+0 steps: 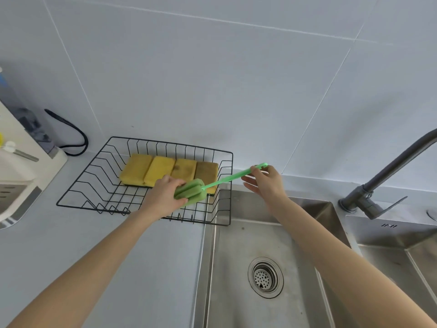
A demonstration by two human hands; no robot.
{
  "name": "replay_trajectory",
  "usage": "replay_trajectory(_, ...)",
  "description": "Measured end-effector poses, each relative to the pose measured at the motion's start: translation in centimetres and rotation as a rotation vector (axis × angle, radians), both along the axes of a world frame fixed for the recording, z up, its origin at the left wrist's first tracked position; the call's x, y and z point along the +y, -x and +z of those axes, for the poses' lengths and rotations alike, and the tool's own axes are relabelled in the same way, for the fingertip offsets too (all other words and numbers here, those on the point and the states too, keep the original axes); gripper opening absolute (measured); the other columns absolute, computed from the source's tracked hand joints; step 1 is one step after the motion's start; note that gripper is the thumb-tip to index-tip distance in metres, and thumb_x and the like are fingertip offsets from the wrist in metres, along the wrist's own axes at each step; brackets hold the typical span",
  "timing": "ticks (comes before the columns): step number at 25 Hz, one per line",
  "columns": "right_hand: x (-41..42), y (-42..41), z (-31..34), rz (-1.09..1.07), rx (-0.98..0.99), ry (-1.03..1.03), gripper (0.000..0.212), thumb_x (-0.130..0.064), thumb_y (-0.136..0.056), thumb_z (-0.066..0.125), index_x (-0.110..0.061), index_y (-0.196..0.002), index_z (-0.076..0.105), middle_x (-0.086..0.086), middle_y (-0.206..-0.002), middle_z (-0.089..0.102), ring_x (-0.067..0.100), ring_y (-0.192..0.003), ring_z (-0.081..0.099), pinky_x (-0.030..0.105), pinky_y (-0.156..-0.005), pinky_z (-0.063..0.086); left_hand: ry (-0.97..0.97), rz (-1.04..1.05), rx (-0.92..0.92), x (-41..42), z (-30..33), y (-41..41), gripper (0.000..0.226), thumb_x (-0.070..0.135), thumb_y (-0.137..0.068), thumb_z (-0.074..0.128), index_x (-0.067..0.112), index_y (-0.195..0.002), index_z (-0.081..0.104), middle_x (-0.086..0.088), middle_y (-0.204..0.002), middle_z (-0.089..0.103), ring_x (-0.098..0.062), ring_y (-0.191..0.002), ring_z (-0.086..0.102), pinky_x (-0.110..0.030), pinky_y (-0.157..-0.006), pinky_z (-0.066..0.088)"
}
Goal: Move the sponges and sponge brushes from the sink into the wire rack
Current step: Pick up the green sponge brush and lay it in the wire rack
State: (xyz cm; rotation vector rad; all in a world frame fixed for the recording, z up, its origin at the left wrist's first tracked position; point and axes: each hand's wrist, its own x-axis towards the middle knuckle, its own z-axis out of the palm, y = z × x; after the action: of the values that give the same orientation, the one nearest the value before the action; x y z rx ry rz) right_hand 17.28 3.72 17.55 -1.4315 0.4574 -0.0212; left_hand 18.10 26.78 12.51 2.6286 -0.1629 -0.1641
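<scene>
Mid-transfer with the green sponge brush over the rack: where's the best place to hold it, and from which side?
Grip the green sponge brush by its thin straight handle, near the far end where the right hand pinches it, coming from the sink side. The foam head, in the left hand, is soft and squashes. The wire rack stays unobstructed.

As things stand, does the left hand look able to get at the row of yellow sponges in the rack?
Probably not right away. The left hand is closed on the green brush head, just in front of the yellow sponges in the wire rack. Nothing blocks the way, but its grip is occupied.
</scene>
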Motion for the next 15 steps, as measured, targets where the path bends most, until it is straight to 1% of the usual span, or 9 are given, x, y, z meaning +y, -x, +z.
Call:
replay_trajectory(2, -0.1, -0.7, -1.2, -0.001, 0.043, 0.003, 0.01, -0.01, -0.095, 0.046, -0.005, -0.104, 0.046, 0.001, -0.083, 0.055, 0.025, -0.083, 0.064, 0.023, -0.066, 0.056, -0.031, -0.013, 0.03, -0.2, -0.7, -0.5, 0.051, 0.029, -0.079, 0.064, 0.019, -0.126, 0.047, -0.008, -0.123, 0.047, -0.022, -0.113, 0.046, -0.037, -0.091, 0.043)
replay_trajectory(4, -0.1, -1.3, -2.2, -0.01, 0.074, -0.011, 0.01, -0.009, -0.095, 0.046, -0.005, -0.104, 0.047, 0.002, -0.083, 0.055, 0.02, -0.074, 0.064, 0.027, -0.072, 0.054, -0.047, -0.027, 0.049, -0.3, -1.4, -1.0, 0.05, 0.028, -0.079, 0.064, 0.017, -0.125, 0.047, -0.008, -0.123, 0.047, -0.022, -0.113, 0.047, -0.039, -0.094, 0.044)
replay_trajectory(5, -0.2, -1.6, -2.6, -0.016, 0.084, -0.022, 0.01, -0.009, -0.095, 0.046, -0.005, -0.104, 0.047, 0.002, -0.083, 0.054, 0.017, -0.071, 0.063, 0.027, -0.072, 0.054, -0.052, -0.032, 0.055, -0.4, -1.8, -1.2, 0.05, 0.028, -0.079, 0.064, 0.016, -0.125, 0.048, -0.008, -0.124, 0.047, -0.022, -0.112, 0.048, -0.039, -0.095, 0.044)
replay_trajectory(7, -0.3, -2.0, -3.4, -0.024, 0.107, -0.029, 0.01, -0.009, -0.095, 0.046, -0.005, -0.104, 0.046, 0.003, -0.084, 0.055, 0.013, -0.069, 0.062, 0.022, -0.066, 0.054, -0.067, -0.038, 0.064, -0.6, -2.3, -1.6, 0.049, 0.028, -0.079, 0.064, 0.015, -0.124, 0.048, -0.007, -0.124, 0.048, -0.021, -0.111, 0.049, -0.037, -0.094, 0.044)
replay_trajectory(9, -0.4, -2.4, -4.1, -0.027, 0.13, -0.023, 0.01, -0.009, -0.095, 0.046, -0.005, -0.103, 0.046, 0.007, -0.092, 0.056, 0.015, -0.071, 0.064, 0.019, -0.062, 0.053, -0.084, -0.039, 0.063, -0.8, -2.8, -2.0, 0.049, 0.028, -0.08, 0.064, 0.014, -0.124, 0.048, -0.008, -0.123, 0.048, -0.022, -0.11, 0.05, -0.035, -0.091, 0.043)
replay_trajectory(12, -0.6, -2.8, -4.9, -0.039, 0.162, -0.024, 0.009, -0.01, -0.095, 0.046, -0.005, -0.102, 0.047, 0.012, -0.102, 0.056, 0.023, -0.085, 0.063, 0.02, -0.064, 0.053, -0.105, -0.019, 0.042, -1.1, -3.2, -2.5, 0.047, 0.028, -0.08, 0.063, 0.014, -0.123, 0.048, -0.007, -0.12, 0.05, -0.022, -0.106, 0.051, -0.031, -0.083, 0.043)
replay_trajectory(13, -0.7, -2.8, -5.2, -0.038, 0.169, -0.023, 0.01, -0.011, -0.095, 0.047, -0.005, -0.103, 0.048, 0.012, -0.103, 0.057, 0.023, -0.087, 0.063, 0.02, -0.065, 0.053, -0.111, -0.011, 0.035, -1.1, -3.3, -2.7, 0.046, 0.028, -0.081, 0.062, 0.014, -0.122, 0.049, -0.007, -0.119, 0.05, -0.022, -0.105, 0.051, -0.031, -0.081, 0.043)
replay_trajectory(15, -0.9, -2.8, -5.5, -0.025, 0.174, -0.013, 0.012, -0.013, -0.094, 0.049, -0.006, -0.103, 0.049, 0.01, -0.1, 0.058, 0.021, -0.086, 0.064, 0.02, -0.065, 0.054, -0.119, 0.003, 0.03, -1.3, -3.5, -3.0, 0.045, 0.026, -0.082, 0.061, 0.014, -0.123, 0.048, -0.007, -0.119, 0.051, -0.023, -0.104, 0.052, -0.032, -0.08, 0.045)
